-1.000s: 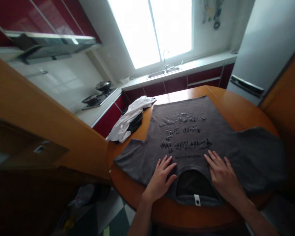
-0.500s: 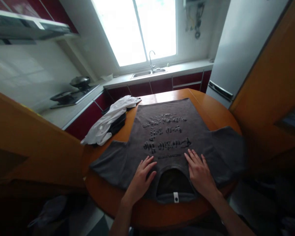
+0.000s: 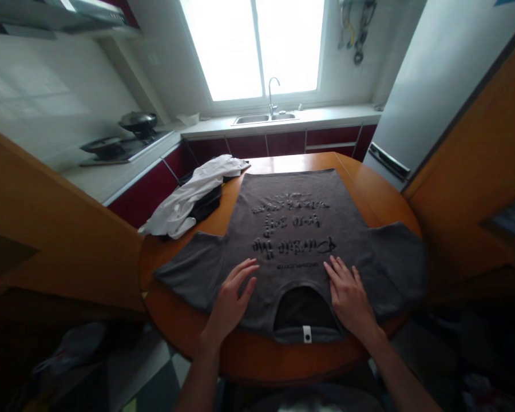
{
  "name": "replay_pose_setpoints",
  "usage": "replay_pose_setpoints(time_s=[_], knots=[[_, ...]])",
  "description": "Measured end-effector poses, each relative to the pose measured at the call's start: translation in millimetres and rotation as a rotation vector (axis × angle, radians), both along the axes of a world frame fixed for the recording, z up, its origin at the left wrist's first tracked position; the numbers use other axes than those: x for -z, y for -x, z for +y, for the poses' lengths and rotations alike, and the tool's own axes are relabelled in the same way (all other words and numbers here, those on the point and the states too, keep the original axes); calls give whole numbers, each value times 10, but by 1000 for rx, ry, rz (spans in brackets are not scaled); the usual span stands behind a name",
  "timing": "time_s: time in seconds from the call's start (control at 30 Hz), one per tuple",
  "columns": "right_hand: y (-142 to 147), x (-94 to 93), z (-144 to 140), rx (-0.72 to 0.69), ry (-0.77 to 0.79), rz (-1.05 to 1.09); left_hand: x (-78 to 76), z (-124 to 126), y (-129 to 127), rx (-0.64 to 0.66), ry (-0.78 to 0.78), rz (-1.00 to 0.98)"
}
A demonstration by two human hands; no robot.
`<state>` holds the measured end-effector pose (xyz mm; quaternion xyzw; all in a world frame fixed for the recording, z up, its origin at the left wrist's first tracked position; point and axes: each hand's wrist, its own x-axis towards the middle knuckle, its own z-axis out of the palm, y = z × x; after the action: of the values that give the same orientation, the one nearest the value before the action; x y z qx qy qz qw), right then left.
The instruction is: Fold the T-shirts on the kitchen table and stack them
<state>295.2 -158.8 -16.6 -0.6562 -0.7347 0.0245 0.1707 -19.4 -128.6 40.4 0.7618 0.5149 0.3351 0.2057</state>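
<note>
A dark grey T-shirt (image 3: 292, 229) lies spread flat on a round wooden table (image 3: 257, 363), its printed front facing up. The neckline, with a small white label, points toward me, and both sleeves reach out to the sides. My right hand (image 3: 349, 294) rests on the cloth just right of the collar, fingers extended. Left of the collar, my left hand (image 3: 234, 294) is at the shirt with fingers stretched and thumb apart; whether it touches the cloth I cannot tell. Neither hand grips anything.
White and black clothes (image 3: 197, 197) lie heaped over the table's far left edge. Beyond are a counter with a sink (image 3: 264, 118), a stove with a pan (image 3: 105, 147) and a pot (image 3: 137, 123) at left, and a fridge (image 3: 429, 86) at right.
My left hand has shifted left and slightly up, away from the collar. My right hand stays at nearly the same spot on the shirt. The camera view has tilted slightly.
</note>
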Motion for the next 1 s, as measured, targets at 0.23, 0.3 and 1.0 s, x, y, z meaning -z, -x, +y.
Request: replay_pose_setpoints(time_s=[0.23, 0.3, 1.0], knots=[[9, 18, 4, 7, -1, -14, 13, 184, 659, -414, -148, 22], [12, 84, 13, 15, -9, -21, 57, 222, 916, -541, -181, 47], [-16, 469, 149, 33, -49, -41, 327, 451, 1792, -1064, 72, 355]])
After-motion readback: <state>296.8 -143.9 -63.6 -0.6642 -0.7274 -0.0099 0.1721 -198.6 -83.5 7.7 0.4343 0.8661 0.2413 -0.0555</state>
